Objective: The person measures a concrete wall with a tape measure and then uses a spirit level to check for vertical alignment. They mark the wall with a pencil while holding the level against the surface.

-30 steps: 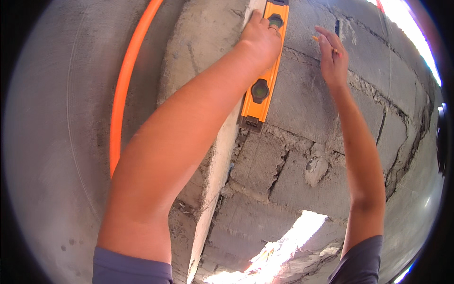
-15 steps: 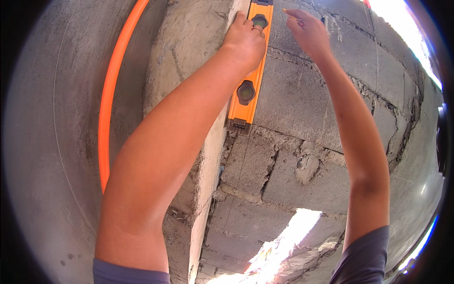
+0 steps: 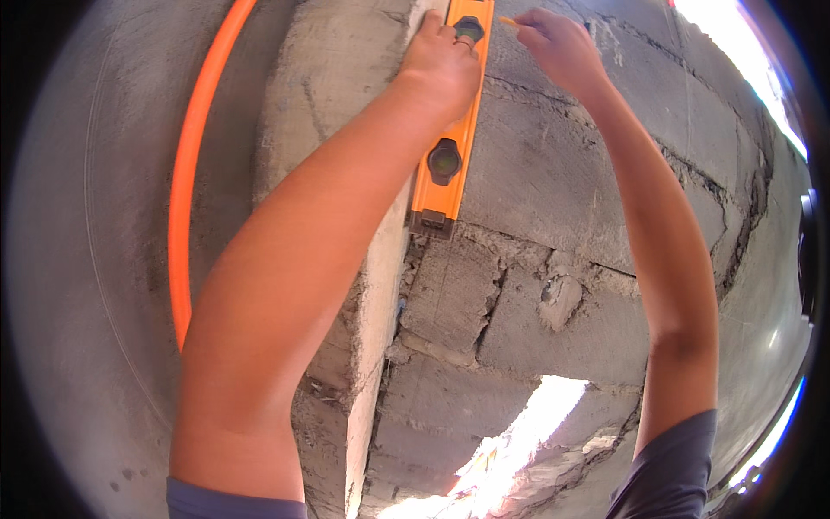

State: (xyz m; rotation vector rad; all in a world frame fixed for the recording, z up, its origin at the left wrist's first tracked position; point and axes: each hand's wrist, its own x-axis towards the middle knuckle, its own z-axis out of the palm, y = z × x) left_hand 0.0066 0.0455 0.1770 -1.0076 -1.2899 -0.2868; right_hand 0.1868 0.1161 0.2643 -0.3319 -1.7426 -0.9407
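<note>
An orange spirit level [image 3: 449, 192] with dark round vial housings stands nearly upright along the edge of a concrete column [image 3: 324, 78]. Its upper end runs out of the picture. My left hand [image 3: 441, 71] is closed around the level's left side near the upper vial, a ring on one finger. To the right of the level, my right hand [image 3: 562, 48] pinches a slim yellow-orange pencil [image 3: 508, 22], its point toward the level's edge. Most of the pencil is hidden in my fingers.
An orange conduit [image 3: 180, 208] curves down the smooth grey wall at the left. Rough block wall [image 3: 545, 173] with open mortar joints fills the middle and right. A bright sunlit patch [image 3: 519, 441] lies low on the blocks, and daylight comes in at the upper right.
The view has shifted slightly, so the level, conduit and arms sit a little further left and up. More of the pencil's tip shows, nearer the level. Both grips stay the same.
</note>
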